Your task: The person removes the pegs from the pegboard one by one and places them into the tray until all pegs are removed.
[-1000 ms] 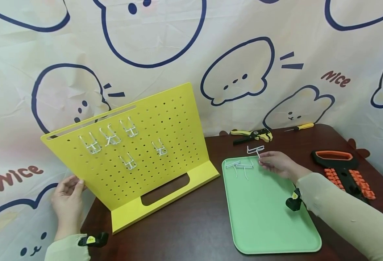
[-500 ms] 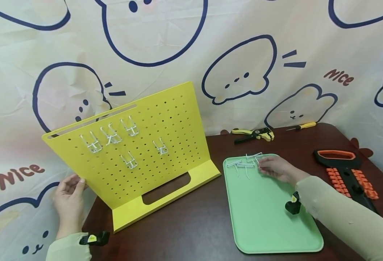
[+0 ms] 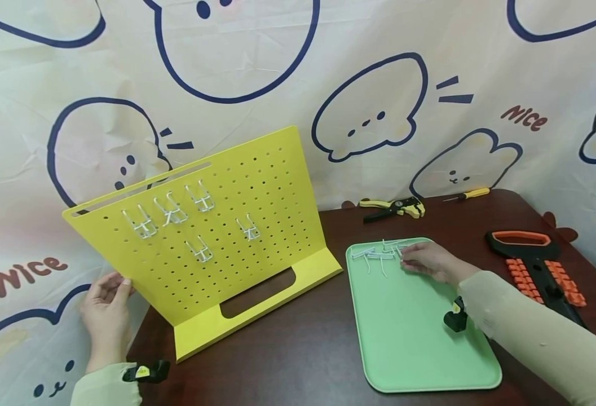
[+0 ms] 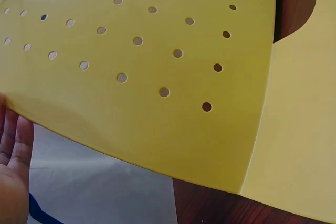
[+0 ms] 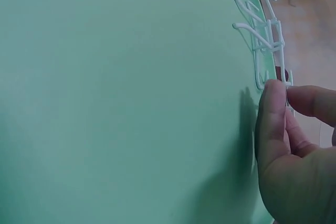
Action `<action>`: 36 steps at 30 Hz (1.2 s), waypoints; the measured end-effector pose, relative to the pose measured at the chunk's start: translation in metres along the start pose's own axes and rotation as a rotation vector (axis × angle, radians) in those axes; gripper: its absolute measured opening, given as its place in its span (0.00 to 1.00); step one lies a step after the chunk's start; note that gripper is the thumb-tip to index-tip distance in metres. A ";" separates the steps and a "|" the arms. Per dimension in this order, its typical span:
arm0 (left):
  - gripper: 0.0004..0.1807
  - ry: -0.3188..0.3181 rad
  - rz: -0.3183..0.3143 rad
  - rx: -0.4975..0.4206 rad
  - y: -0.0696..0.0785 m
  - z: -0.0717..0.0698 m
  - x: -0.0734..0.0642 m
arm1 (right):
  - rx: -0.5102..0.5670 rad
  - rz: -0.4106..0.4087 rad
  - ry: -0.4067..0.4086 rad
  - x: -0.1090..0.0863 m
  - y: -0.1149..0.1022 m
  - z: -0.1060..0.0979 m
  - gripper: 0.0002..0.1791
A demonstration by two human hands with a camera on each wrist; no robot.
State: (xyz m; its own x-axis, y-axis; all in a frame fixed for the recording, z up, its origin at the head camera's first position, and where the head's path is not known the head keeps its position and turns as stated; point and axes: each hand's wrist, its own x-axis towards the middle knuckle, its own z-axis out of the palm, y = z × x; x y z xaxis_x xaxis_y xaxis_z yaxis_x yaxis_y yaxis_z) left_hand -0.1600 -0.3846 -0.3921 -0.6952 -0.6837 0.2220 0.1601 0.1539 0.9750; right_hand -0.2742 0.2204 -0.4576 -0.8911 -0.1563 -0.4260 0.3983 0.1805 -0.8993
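Pinching bent white wire hook (image 5: 282, 66) with right fingers (image 5: 312, 103) over smooth green tray (image 3: 414, 338); gripping perforated yellow pegboard (image 3: 224, 248) by edge with left fingers (image 4: 22, 142).

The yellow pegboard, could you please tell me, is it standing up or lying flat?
Standing up: the yellow pegboard's panel rises from its base on the table, with the left hand at its side edge.

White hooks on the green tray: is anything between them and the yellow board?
Nothing tall I can see. Only the low rim of the green tray and a strip of dark table lie between the white hooks and the yellow board. The right hand is on the hooks' other side.
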 end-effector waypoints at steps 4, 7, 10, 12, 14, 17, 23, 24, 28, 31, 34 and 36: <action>0.10 -0.004 -0.011 0.014 0.001 -0.001 -0.001 | -0.038 -0.005 0.007 -0.004 -0.002 0.000 0.24; 0.10 -0.004 -0.011 0.015 0.001 -0.001 -0.001 | -0.060 -0.009 0.008 -0.005 -0.006 0.000 0.23; 0.10 -0.002 -0.001 0.001 0.002 -0.002 0.000 | -0.073 -0.026 0.000 -0.004 -0.018 0.002 0.23; 0.11 -0.002 0.002 0.000 0.003 -0.002 0.000 | -0.079 -0.045 -0.011 -0.004 -0.030 0.007 0.24; 0.10 -0.006 -0.009 -0.006 0.003 -0.002 0.000 | -0.075 -0.068 -0.027 -0.005 -0.045 0.015 0.24; 0.10 -0.010 -0.033 -0.006 0.003 -0.002 0.000 | -0.058 -0.113 -0.067 -0.005 -0.069 0.032 0.24; 0.10 -0.011 -0.051 0.007 0.001 -0.001 -0.001 | -0.043 -0.160 -0.129 -0.008 -0.117 0.080 0.21; 0.10 -0.012 -0.052 0.010 0.001 -0.001 -0.001 | -0.041 -0.160 -0.141 -0.010 -0.124 0.088 0.20; 0.11 -0.015 -0.056 0.022 0.003 -0.001 -0.001 | -0.012 -0.173 -0.206 -0.015 -0.145 0.116 0.22; 0.10 -0.013 -0.047 0.033 0.003 -0.002 -0.001 | 0.021 -0.183 -0.245 -0.017 -0.157 0.132 0.23; 0.10 -0.011 -0.041 0.041 0.003 -0.003 -0.002 | 0.060 -0.185 -0.270 -0.018 -0.167 0.147 0.23; 0.10 -0.011 -0.041 0.044 0.003 -0.003 -0.002 | 0.085 -0.182 -0.283 -0.019 -0.173 0.157 0.23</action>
State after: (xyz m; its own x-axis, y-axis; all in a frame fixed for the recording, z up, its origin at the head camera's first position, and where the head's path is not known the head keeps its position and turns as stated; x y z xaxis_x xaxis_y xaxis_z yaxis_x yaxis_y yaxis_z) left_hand -0.1565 -0.3847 -0.3895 -0.7085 -0.6820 0.1812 0.1000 0.1571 0.9825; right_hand -0.2920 0.0400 -0.3098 -0.8583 -0.4436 -0.2579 0.2657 0.0457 -0.9630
